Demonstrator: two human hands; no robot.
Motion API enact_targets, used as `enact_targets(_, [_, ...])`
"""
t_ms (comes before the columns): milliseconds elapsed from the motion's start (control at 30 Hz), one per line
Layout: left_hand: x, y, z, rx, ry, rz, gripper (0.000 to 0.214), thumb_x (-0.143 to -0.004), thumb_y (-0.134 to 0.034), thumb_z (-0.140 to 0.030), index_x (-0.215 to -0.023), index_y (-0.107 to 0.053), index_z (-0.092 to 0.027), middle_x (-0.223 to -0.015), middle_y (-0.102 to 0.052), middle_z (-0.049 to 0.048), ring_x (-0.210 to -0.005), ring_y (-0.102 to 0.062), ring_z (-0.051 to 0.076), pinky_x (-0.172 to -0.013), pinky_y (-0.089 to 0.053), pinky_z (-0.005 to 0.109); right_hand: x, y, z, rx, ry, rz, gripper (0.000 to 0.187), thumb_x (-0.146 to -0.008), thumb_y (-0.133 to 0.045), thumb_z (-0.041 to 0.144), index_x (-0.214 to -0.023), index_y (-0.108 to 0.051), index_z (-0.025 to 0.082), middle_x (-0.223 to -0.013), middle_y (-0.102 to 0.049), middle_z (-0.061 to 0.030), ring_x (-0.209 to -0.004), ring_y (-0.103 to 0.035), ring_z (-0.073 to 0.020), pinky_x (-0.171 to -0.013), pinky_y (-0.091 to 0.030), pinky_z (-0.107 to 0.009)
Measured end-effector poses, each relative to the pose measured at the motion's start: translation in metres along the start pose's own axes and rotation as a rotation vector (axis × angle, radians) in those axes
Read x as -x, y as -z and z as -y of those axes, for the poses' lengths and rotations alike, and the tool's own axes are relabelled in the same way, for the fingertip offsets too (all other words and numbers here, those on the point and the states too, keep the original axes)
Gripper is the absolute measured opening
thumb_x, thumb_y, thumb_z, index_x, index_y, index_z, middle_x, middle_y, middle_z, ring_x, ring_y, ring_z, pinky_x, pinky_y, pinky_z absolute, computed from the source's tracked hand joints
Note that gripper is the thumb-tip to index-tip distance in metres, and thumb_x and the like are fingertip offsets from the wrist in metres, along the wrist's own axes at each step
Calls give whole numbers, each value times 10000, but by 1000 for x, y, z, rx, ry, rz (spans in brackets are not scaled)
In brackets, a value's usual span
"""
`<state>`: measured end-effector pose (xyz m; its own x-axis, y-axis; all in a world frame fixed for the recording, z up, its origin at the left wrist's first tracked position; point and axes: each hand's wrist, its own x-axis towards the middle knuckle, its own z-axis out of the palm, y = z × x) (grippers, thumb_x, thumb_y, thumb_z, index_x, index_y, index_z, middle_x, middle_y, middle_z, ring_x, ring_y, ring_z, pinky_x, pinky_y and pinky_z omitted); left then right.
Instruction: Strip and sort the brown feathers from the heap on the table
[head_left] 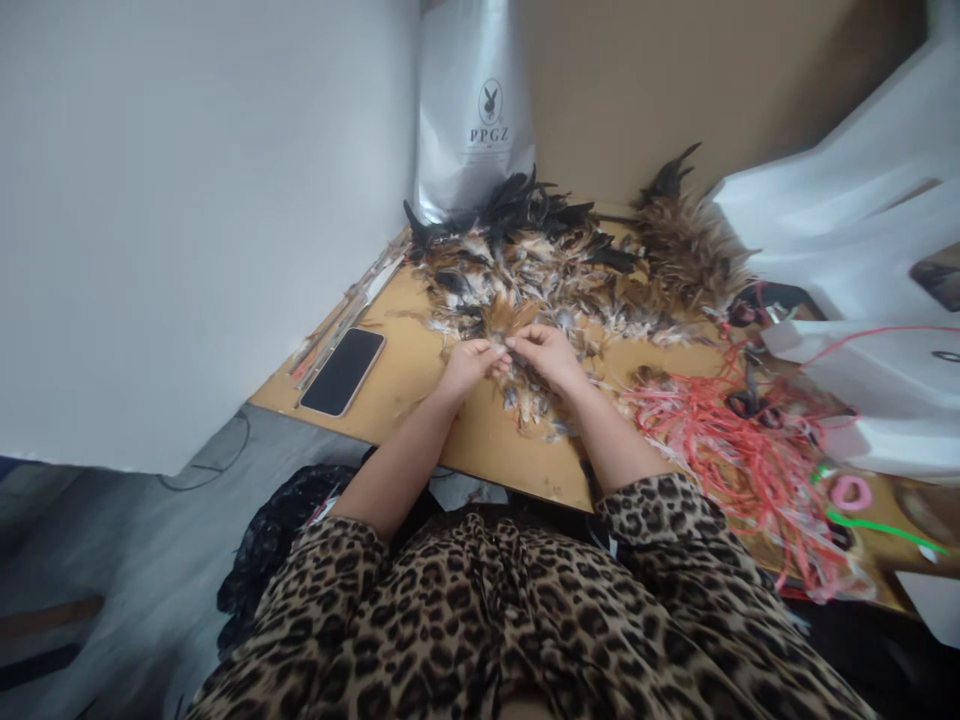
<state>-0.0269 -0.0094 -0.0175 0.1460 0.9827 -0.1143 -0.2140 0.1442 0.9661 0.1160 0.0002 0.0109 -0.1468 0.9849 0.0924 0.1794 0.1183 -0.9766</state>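
My left hand (474, 364) and my right hand (546, 352) meet over the near side of a feather pile, fingers pinched close together. Between them a small bunch of brown feathers (504, 316) fans upward, its base held in the fingertips of both hands. Just beyond lies the wide pile of loose feathers (525, 260), black at the back and brown and white in front. Some pale, fluffy feathers (529, 402) lie on the table below my right hand. The fingertips are too small to show the quill ends clearly.
A smartphone (343, 372) lies left on the tan table (480, 440). Behind the pile stands a silver bag (472, 130). To the right are red strings (750, 450), a pink ring (850, 492), a brown feather bundle (686, 245) and white bags (832, 220). A white panel (202, 220) borders the left.
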Motion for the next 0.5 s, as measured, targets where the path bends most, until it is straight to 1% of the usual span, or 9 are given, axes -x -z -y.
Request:
enact_targets(233, [1,-5,-2,-57,-14,-20,210,-678,-662,-306,-692,-635,-98,-719,-678,88,-544,-602,110,-477,-434,203,-3,-1,-7,2,16,-29,260,-604,-662,399,-605,-562,159,-551,-531,26,-508,-419,-80,-517,-347,-217])
enact_targets(500, [3,-4,-1,-92,-39,-8,241,-694,-644,-343,-652,-629,-106,-689,-673,89,-504,-579,96,-472,-429,208,-1,-5,-7,-65,13,-56,269,-579,-689,395,-577,-557,161,-536,-511,38,-508,-406,-71,-518,-339,-213])
